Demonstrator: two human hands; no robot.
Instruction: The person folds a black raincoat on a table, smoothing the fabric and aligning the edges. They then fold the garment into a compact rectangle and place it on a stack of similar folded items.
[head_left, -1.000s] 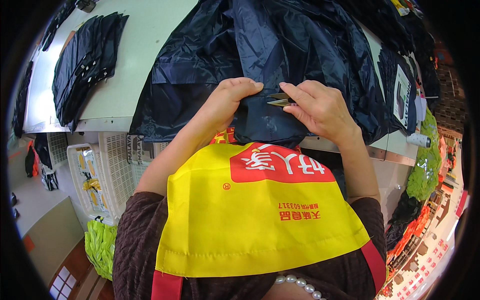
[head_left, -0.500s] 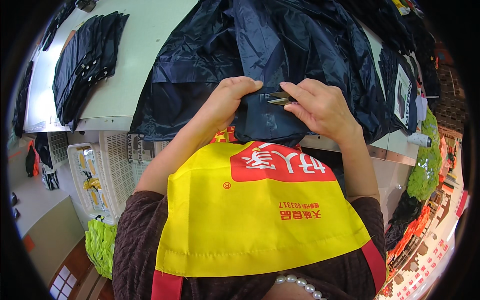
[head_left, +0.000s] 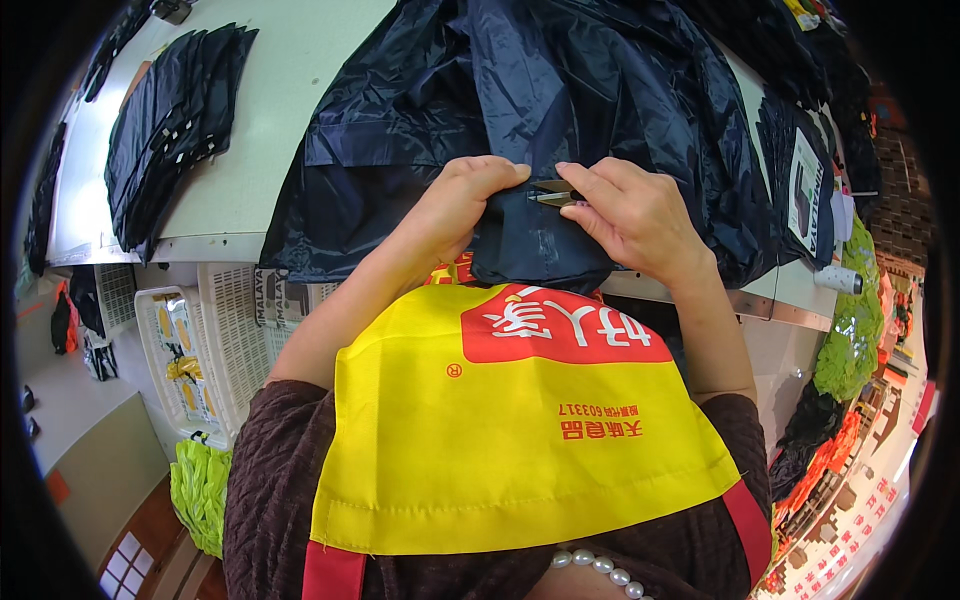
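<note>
A shiny dark navy garment (head_left: 400,120) lies spread over the table, its near edge hanging toward me. My left hand (head_left: 465,195) pinches a fold of it, thumb on top; the fingers beneath are partly hidden. In my right hand (head_left: 635,210) is a pair of small thread snips (head_left: 552,193), gripped between thumb and fingers. Their two pointed blades stand apart and point left at the cloth beside my left thumb. Whether the tips touch a thread is too small to tell.
Dark cut pieces (head_left: 180,130) lie stacked on the pale table (head_left: 290,60) at the left. White plastic baskets (head_left: 225,340) stand below its edge. At the right are a thread cone (head_left: 838,279), more dark fabric and bright green material (head_left: 850,340). My yellow apron (head_left: 520,440) hangs in front.
The snips and my right hand have shifted slightly left, closer to my left thumb. My left hand has moved a little right. The garment stays nearly as it was.
</note>
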